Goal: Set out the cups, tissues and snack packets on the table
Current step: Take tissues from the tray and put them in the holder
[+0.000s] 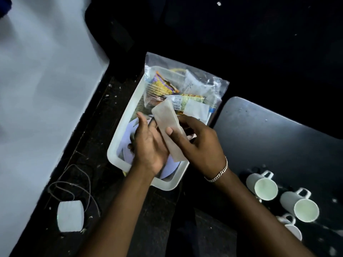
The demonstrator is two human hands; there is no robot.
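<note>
Head view, looking down: a pale folded stack of tissues (168, 130) lies slanted between both hands above the white basket (118, 145). The right hand (196, 143) comes in from the lower right with a chain bracelet (219, 172) on its wrist; its thumb presses on top of the stack and its fingers curl under the far edge, so it is closed on the tissues. The left hand (148, 145) reaches up from below, palm turned toward the stack, fingers mostly straight and loosely spread; its palm side touches the stack's lower left edge, but whether it actually grips cannot be told. Both hands hover over the middle of the basket.

Inside the basket, under the hands, lies a pale round plate (128, 134). At the basket's far end a clear plastic bag (207, 84) holds colourful snack packets (161, 88). Right of the basket stands a dark table (269, 138); on its near part, well apart from the basket, sit white mugs (263, 184), handles pointing away. Left of the basket, on the dark floor, a small white block (70, 216) lies with a thin wire (74, 182) looping beside it. Further left runs a pale wall (42, 89).
</note>
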